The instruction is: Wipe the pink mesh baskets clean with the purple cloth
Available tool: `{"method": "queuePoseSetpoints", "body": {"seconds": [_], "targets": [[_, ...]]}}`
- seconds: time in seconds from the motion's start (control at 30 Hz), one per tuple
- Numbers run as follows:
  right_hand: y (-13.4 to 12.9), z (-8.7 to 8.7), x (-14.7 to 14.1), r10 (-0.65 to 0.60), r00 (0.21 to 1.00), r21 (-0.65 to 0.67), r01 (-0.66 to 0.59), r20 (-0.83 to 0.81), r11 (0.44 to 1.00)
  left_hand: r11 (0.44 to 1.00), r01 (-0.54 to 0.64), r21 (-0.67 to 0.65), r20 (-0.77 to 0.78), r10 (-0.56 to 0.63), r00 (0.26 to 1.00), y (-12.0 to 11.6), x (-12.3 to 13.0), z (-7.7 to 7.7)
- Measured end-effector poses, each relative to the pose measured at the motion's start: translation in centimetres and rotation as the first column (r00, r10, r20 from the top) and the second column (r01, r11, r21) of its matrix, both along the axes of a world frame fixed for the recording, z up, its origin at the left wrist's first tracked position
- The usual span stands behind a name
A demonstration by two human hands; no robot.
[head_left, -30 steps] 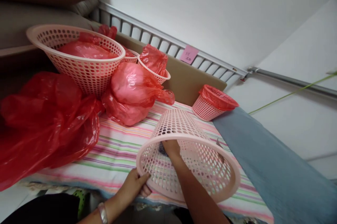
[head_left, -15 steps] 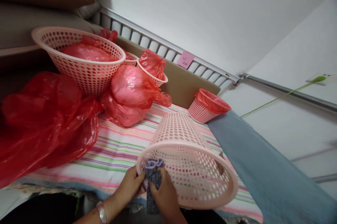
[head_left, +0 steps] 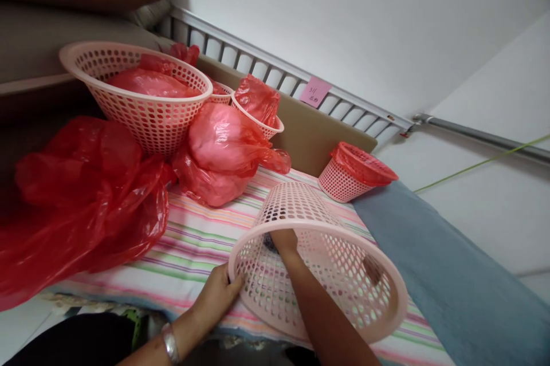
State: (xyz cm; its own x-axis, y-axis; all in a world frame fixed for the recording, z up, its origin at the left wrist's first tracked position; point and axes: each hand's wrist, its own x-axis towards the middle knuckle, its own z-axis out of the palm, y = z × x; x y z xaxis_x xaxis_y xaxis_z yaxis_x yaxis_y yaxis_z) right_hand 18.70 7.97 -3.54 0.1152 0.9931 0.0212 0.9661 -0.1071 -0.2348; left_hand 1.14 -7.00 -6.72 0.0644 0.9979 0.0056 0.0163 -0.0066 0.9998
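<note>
A pale pink perforated basket [head_left: 301,225] lies on its side on the striped cloth, its wide mouth facing me. At the left of its rim, my left hand [head_left: 221,291] is closed around the edge; a silver bracelet sits on that wrist. My right hand [head_left: 284,241] reaches inside the basket against its inner wall, closed on a dark grey cloth [head_left: 270,243], which is mostly hidden behind the rim and hand.
Left stand a large pink basket [head_left: 150,117] with red plastic inside, a loose red bag [head_left: 98,200] and a full red bag [head_left: 221,151]. A red-lined basket [head_left: 344,183] stands behind, near a metal rail [head_left: 275,71] with a pink note [head_left: 315,91].
My right hand has moved with the grey cloth from the basket's rim deep into its inside. My left hand stays on the rim. The view has shifted slightly.
</note>
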Motion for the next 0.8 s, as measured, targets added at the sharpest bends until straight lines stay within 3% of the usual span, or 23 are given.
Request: {"method": "queuePoseSetpoints", "body": {"seconds": [0.2,0.33,0.47,0.67,0.8], "targets": [[-0.2,-0.5,-0.1,0.009,1.0,0.015,-0.009,0.009,1.0,0.97,0.103,-0.219,0.174,-0.066,0.983,-0.5,1.2,-2.8],[-1.7,-0.4,-0.2,-0.029,1.0,0.012,0.029,0.011,0.999,0.945,0.14,-0.297,0.173,-0.091,0.981,-0.8,1.8,-3.6],[-6.6,-0.8,-0.6,-0.005,1.0,0.035,0.005,-0.008,0.999,0.946,0.138,-0.294,0.154,-0.096,0.983,-0.9,1.5,-2.8],[-16.3,-2.0,-1.4,0.168,0.974,0.102,-0.154,-0.15,0.983,0.962,0.103,-0.254,0.135,-0.071,0.988,-0.8,1.5,-2.0],[-18.5,-2.0,-1.8,0.169,0.971,0.084,-0.157,-0.168,0.984,0.977,0.062,-0.203,0.109,-0.04,0.993,-0.8,1.5,-1.7]]}}
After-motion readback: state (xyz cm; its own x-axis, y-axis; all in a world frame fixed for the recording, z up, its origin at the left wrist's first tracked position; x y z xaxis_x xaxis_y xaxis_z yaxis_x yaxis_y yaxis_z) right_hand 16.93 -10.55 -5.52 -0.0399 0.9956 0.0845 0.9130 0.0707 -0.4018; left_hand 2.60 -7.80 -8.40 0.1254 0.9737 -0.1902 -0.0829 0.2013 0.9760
